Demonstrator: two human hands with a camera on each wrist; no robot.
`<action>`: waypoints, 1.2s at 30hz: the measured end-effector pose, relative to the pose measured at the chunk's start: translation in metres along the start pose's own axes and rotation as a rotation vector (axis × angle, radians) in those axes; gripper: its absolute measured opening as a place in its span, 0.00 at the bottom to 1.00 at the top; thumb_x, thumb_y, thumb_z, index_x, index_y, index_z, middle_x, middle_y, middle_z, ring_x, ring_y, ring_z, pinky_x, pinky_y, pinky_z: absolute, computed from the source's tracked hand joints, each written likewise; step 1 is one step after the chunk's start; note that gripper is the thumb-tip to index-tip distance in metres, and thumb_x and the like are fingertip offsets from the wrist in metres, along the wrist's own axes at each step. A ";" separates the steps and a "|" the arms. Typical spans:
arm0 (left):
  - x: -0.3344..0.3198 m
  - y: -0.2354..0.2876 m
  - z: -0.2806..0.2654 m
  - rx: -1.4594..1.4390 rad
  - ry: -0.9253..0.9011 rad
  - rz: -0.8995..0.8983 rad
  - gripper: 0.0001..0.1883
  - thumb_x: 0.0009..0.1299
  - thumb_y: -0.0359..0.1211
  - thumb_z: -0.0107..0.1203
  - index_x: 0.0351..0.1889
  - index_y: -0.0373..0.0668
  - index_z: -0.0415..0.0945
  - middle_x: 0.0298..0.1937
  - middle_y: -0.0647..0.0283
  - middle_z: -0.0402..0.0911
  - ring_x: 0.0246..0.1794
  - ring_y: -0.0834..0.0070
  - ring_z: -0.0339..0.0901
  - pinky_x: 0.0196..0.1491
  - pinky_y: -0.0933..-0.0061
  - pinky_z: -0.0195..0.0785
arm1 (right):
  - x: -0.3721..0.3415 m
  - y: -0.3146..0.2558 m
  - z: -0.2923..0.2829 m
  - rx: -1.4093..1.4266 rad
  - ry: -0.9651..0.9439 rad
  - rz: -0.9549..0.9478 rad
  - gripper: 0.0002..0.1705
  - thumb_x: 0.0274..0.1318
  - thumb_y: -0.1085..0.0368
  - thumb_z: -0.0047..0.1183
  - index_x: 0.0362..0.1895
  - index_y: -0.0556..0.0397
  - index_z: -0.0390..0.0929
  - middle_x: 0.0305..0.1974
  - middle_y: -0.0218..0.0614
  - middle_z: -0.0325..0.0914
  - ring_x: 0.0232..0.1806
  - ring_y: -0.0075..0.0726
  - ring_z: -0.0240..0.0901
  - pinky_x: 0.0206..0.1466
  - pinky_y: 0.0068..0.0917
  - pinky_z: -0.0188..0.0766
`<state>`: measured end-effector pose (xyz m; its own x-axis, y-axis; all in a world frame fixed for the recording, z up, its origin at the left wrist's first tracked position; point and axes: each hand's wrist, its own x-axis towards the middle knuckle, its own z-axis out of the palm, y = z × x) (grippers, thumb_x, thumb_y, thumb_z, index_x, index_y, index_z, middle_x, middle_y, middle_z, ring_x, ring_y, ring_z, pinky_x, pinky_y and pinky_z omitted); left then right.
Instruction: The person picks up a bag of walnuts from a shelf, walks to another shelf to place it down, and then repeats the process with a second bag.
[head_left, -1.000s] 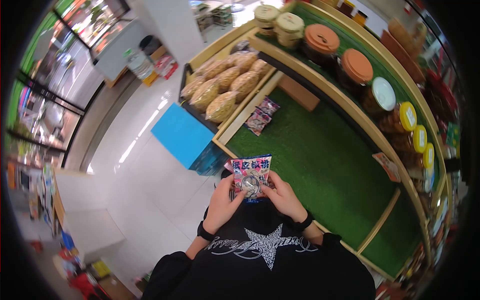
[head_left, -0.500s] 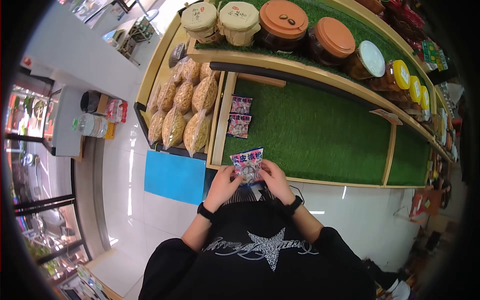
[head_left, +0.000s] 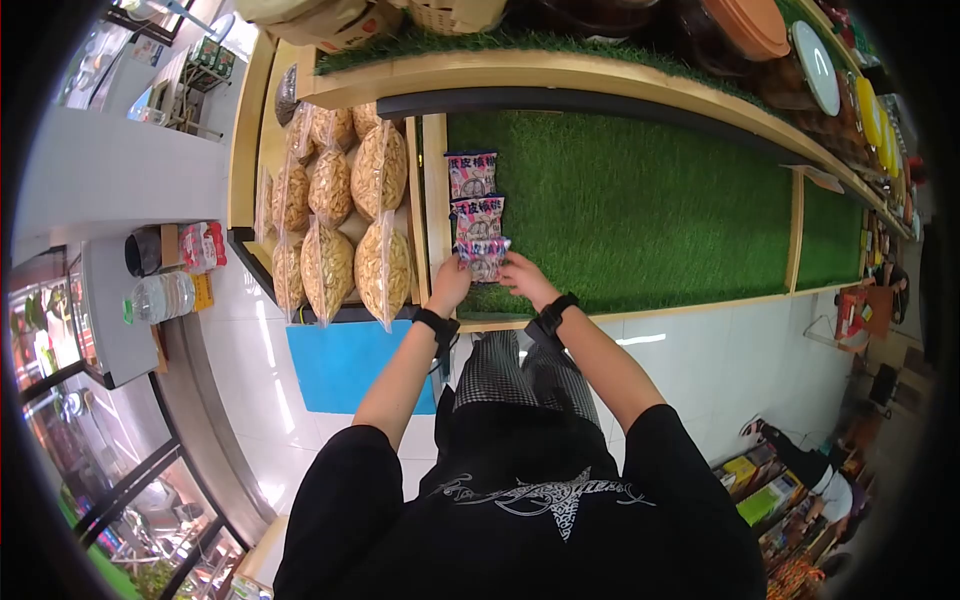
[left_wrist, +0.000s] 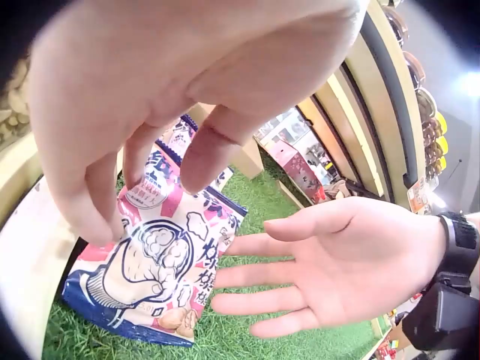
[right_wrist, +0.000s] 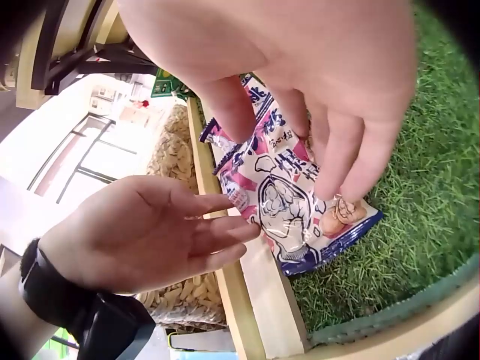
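A pink and white walnut packet (head_left: 484, 262) lies at the near end of a row on green artificial turf. Two matching packets, a far one (head_left: 472, 176) and a middle one (head_left: 479, 216), lie beyond it, the nearest overlapping the middle one. My left hand (head_left: 450, 284) is at the packet's left edge, fingers loosely extended against its side. On the other side my right hand (head_left: 527, 281) touches the edge with its fingertips. In the left wrist view the walnut print (left_wrist: 161, 259) faces up, and the right hand's fingers look straight.
Clear bags of peanuts (head_left: 328, 265) fill the bin to the left, behind a wooden divider (head_left: 435, 190). A raised shelf (head_left: 560, 72) with jars runs along the back. A blue box (head_left: 350, 365) stands below the bin. The turf (head_left: 640, 200) stretches right.
Both hands have moved forward from the body, carrying the walnut packet down to the turf beside the other two. Their grip on it has loosened. The head view has turned and come closer.
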<state>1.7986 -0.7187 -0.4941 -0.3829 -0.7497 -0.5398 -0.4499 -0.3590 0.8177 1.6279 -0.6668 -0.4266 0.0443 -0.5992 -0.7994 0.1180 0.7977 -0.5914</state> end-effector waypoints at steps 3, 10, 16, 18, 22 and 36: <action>0.015 -0.013 -0.003 -0.095 0.008 -0.032 0.21 0.58 0.25 0.41 0.51 0.26 0.64 0.44 0.56 0.75 0.42 0.71 0.72 0.47 0.75 0.62 | 0.008 -0.002 0.001 0.098 -0.057 -0.040 0.35 0.55 0.54 0.44 0.66 0.46 0.50 0.54 0.34 0.68 0.55 0.36 0.64 0.55 0.40 0.56; -0.020 0.007 0.003 -0.173 0.167 -0.104 0.24 0.61 0.29 0.44 0.57 0.29 0.62 0.53 0.46 0.70 0.54 0.61 0.68 0.54 0.71 0.60 | -0.015 0.018 -0.002 0.104 0.154 -0.100 0.35 0.54 0.57 0.48 0.66 0.48 0.53 0.55 0.36 0.66 0.53 0.34 0.65 0.49 0.34 0.60; -0.092 -0.003 0.038 -0.008 0.185 -0.079 0.27 0.60 0.28 0.46 0.59 0.30 0.59 0.54 0.48 0.69 0.55 0.64 0.66 0.56 0.71 0.57 | -0.089 0.076 -0.084 0.414 -0.023 -0.132 0.24 0.57 0.55 0.45 0.56 0.49 0.66 0.47 0.37 0.73 0.45 0.31 0.70 0.46 0.28 0.65; -0.122 0.018 0.059 -0.036 0.101 -0.161 0.27 0.61 0.28 0.46 0.60 0.30 0.57 0.52 0.52 0.70 0.53 0.68 0.67 0.55 0.74 0.58 | -0.127 0.096 -0.112 0.349 0.100 -0.159 0.19 0.57 0.54 0.45 0.51 0.47 0.70 0.43 0.33 0.76 0.40 0.27 0.71 0.42 0.25 0.64; -0.169 0.048 0.128 -0.155 0.059 -0.035 0.22 0.60 0.31 0.50 0.51 0.28 0.66 0.33 0.60 0.76 0.33 0.76 0.72 0.39 0.77 0.65 | -0.202 0.150 -0.173 0.335 0.231 -0.186 0.18 0.56 0.55 0.45 0.47 0.48 0.72 0.41 0.33 0.77 0.38 0.26 0.71 0.41 0.23 0.65; -0.215 0.206 0.380 0.368 -0.617 0.536 0.18 0.63 0.34 0.49 0.50 0.37 0.69 0.44 0.53 0.76 0.45 0.65 0.74 0.49 0.69 0.66 | -0.424 0.267 -0.287 0.505 0.755 -0.461 0.17 0.56 0.58 0.45 0.47 0.50 0.72 0.38 0.31 0.77 0.38 0.25 0.70 0.43 0.23 0.62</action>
<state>1.4815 -0.4201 -0.2860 -0.9340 -0.2949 -0.2016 -0.2752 0.2343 0.9324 1.3561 -0.1805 -0.2763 -0.7283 -0.5020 -0.4664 0.3778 0.2737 -0.8845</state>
